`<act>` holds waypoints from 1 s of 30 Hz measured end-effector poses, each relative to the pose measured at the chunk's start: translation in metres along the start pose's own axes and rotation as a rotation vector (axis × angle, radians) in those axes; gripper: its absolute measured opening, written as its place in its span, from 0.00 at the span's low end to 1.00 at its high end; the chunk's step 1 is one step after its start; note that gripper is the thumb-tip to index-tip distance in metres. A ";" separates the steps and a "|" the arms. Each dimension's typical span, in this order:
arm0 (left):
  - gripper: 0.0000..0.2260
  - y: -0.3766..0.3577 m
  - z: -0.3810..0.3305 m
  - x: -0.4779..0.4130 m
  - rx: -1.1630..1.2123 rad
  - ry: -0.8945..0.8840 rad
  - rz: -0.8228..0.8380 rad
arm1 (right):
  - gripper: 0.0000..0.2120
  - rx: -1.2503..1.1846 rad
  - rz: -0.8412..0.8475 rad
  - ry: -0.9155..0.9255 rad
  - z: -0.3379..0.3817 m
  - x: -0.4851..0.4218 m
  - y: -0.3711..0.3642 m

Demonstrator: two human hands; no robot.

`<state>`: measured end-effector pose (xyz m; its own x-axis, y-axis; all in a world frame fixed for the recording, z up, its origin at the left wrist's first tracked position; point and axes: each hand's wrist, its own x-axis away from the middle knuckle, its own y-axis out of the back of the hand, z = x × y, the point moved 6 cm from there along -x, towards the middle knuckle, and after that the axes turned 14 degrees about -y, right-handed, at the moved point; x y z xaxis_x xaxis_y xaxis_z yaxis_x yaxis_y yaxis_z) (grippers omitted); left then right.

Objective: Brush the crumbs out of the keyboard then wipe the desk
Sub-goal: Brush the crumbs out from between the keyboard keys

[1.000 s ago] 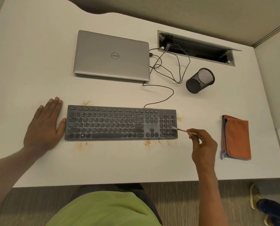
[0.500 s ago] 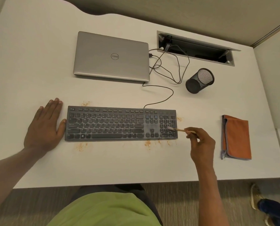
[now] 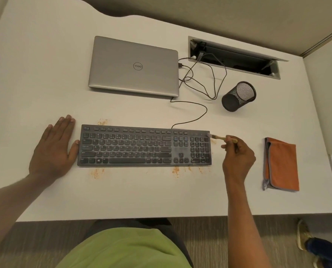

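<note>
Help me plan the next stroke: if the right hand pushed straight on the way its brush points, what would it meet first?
The keyboard. The right hand holds the brush pointing left, bristles at the keyboard's far right corner; whether they touch it is unclear.

Pinches small wooden brush (image 3: 222, 137) in right hand (image 3: 238, 157), bristles at far right corner of keyboard (image 3: 143, 146). Rests left hand (image 3: 53, 149) flat on desk (image 3: 161, 194), thumb against keyboard's left edge. Shows orange crumbs (image 3: 175, 171) beside keyboard's near edge, folded orange cloth (image 3: 282, 165) further right.
</note>
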<state>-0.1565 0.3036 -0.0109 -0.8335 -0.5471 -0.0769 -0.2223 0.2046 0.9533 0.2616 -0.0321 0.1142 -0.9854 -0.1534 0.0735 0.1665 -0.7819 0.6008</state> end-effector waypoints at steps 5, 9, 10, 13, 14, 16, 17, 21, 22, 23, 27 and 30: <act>0.32 0.001 -0.001 -0.001 0.000 -0.004 0.000 | 0.08 0.160 0.053 0.005 -0.013 0.006 0.014; 0.32 0.001 -0.001 0.000 0.002 0.001 0.002 | 0.06 0.196 0.043 0.032 -0.007 0.010 0.023; 0.32 0.001 -0.001 -0.001 0.000 0.001 0.003 | 0.05 0.163 0.054 0.056 -0.002 0.011 0.021; 0.32 0.001 -0.001 -0.001 -0.002 0.001 -0.001 | 0.05 0.047 0.188 0.127 0.016 0.013 0.005; 0.32 0.001 -0.001 -0.001 -0.004 0.000 -0.002 | 0.05 0.027 0.244 0.138 0.020 0.014 -0.002; 0.32 0.001 -0.001 -0.001 -0.007 -0.002 -0.001 | 0.06 0.033 0.338 0.161 0.027 0.015 -0.013; 0.32 0.001 -0.001 -0.001 -0.008 -0.003 -0.001 | 0.06 0.059 0.368 0.178 0.027 0.015 -0.017; 0.32 0.002 -0.002 -0.001 -0.005 -0.002 -0.003 | 0.05 0.193 0.349 0.249 0.018 0.005 -0.011; 0.32 0.002 -0.002 -0.001 -0.006 -0.003 -0.002 | 0.05 0.222 0.314 0.265 0.015 0.001 -0.006; 0.32 0.002 -0.002 -0.001 -0.007 -0.004 -0.003 | 0.05 0.251 0.272 0.275 0.011 -0.002 0.000; 0.31 0.002 -0.002 -0.001 -0.008 -0.006 -0.006 | 0.05 0.290 0.147 0.284 0.009 -0.005 0.014; 0.32 0.002 -0.001 -0.001 -0.007 -0.004 -0.001 | 0.05 0.160 0.190 0.263 0.022 0.003 0.009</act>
<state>-0.1553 0.3035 -0.0090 -0.8353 -0.5441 -0.0786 -0.2192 0.1986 0.9553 0.2594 -0.0265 0.1378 -0.8913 -0.4534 0.0008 0.3177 -0.6234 0.7145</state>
